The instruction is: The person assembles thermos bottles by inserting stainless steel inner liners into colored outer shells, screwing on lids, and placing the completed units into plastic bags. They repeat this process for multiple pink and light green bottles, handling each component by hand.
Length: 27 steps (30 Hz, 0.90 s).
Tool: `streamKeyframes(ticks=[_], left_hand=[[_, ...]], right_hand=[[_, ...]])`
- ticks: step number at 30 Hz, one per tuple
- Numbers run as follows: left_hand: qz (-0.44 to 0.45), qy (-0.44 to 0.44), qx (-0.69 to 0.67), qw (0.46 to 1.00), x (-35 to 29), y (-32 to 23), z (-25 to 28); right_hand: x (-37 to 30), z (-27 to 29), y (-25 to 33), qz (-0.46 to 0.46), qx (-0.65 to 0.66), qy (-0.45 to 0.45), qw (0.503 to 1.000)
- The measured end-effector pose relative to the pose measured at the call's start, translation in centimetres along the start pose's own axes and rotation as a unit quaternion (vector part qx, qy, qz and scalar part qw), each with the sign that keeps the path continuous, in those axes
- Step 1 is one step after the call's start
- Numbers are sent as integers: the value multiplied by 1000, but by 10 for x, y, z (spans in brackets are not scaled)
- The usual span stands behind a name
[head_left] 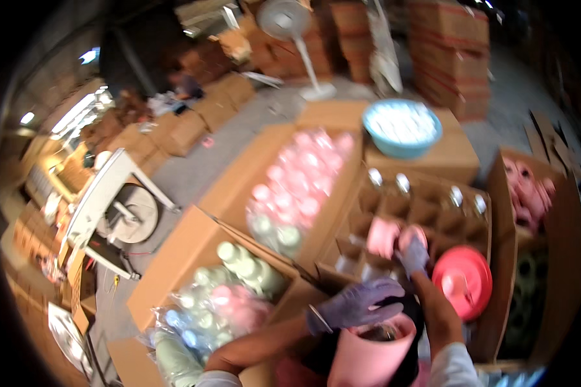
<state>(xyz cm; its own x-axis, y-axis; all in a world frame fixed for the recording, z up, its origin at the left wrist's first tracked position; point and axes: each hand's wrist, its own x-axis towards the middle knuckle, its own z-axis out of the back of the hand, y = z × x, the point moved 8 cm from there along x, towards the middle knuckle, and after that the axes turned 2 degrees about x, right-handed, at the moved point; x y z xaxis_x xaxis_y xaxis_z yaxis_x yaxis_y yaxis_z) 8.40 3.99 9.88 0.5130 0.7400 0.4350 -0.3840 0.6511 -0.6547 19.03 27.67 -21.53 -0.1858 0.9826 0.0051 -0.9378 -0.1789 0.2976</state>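
My left hand (361, 304), in a grey-purple glove, is open, its fingers stretched out above the rim of a large pink cylinder (368, 358). Something dark and shiny shows inside that cylinder, too blurred to name. My right hand (415, 256), gloved alike, reaches over the divided cardboard box (426, 209) and has its fingers closed on a round pink piece (412, 236). Just left of it sits another pink round piece (383, 237). Several shiny-topped items (402, 182) stand in the box's far compartments. A red-pink basin (463, 284) lies right of my right forearm.
A carton (223, 187) holds bagged pink and pale green bottles; a nearer carton (168, 258) holds green, pink and blue ones. A blue basin (403, 149) of white pieces rests on a box behind. At right stands a carton (497, 284) with pink and dark green parts.
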Motion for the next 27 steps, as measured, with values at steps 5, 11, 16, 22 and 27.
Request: streamKeyframes(ticks=[5, 11, 16, 22, 27], left_hand=[[320, -233, -226, 890, -38, 148, 21], [185, -94, -830, 518, 18, 115, -28], [233, -205, -513, 800, 0, 104, 1], [210, -326, -171, 906, -5, 37, 39], [285, -271, -341, 854, -22, 59, 36]], right_hand=[[-21, 126, 50, 112, 360, -173, 910], [-72, 210, 68, 146, 655, -6, 741], [-151, 285, 134, 415, 29, -249, 875], [-156, 283, 125, 217, 445, -109, 862], [-191, 329, 149, 361, 199, -237, 880]])
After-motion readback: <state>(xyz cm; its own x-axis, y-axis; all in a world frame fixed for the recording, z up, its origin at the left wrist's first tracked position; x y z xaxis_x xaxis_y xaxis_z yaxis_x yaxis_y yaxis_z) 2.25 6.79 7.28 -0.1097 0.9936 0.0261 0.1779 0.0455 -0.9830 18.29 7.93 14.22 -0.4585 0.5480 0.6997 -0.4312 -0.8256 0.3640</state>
